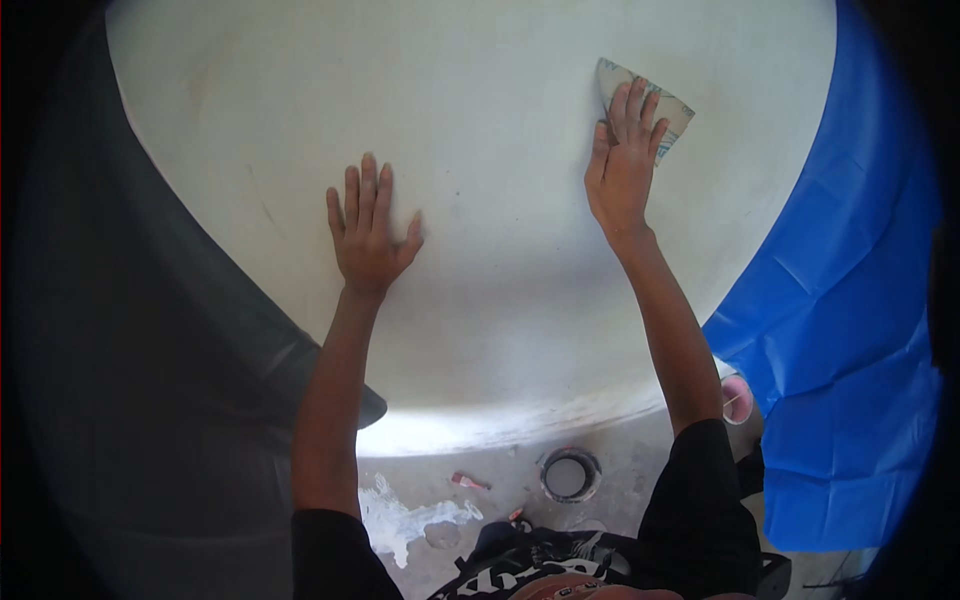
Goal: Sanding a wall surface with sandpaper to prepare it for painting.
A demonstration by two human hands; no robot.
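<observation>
Both arms reach forward over a large, smooth, off-white curved surface (490,130). My left hand (372,230) rests flat on it at left of centre, fingers spread and holding nothing. Farther up on the right, my right hand (625,180) presses a sheet of sandpaper (677,112) against the surface. The sheet's printed tan backing faces up, its fingers stretched across it and the thumb beside its left edge. The sandpaper's underside is hidden. A few small dark specks and faint scuffs mark the surface between and beside the hands.
Dark grey sheeting (150,360) borders the surface on the left, blue sheeting (840,330) on the right. Below its near edge, the grey floor holds a red-handled brush (468,481), a round dark-rimmed container (570,476) and white paint splashes (405,520). A pink-lined container (738,400) stands near my right elbow.
</observation>
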